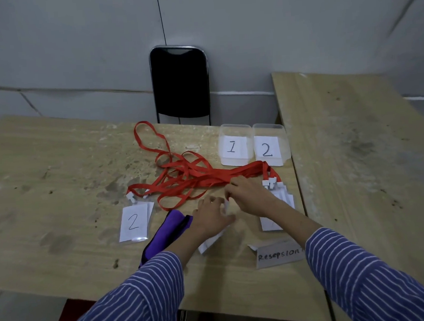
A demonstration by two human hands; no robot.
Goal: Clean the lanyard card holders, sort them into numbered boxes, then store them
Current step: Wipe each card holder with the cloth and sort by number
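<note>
Our left hand (213, 216) and right hand (248, 195) pinch what seems a card holder (212, 239) near the tabletop's (57, 169) front edge, beside tangled red lanyards (194, 178).

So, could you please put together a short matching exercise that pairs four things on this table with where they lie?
Things:
1. box marked 1
2. card holder marked 2
3. purple cloth
4. Resepsion sign

Places:
A. near edge, by the right sleeve
B. far side, left of the box marked 2
C. left part, near the lanyard clips
D. under the left forearm

Pairs: 1-B, 2-C, 3-D, 4-A
</note>
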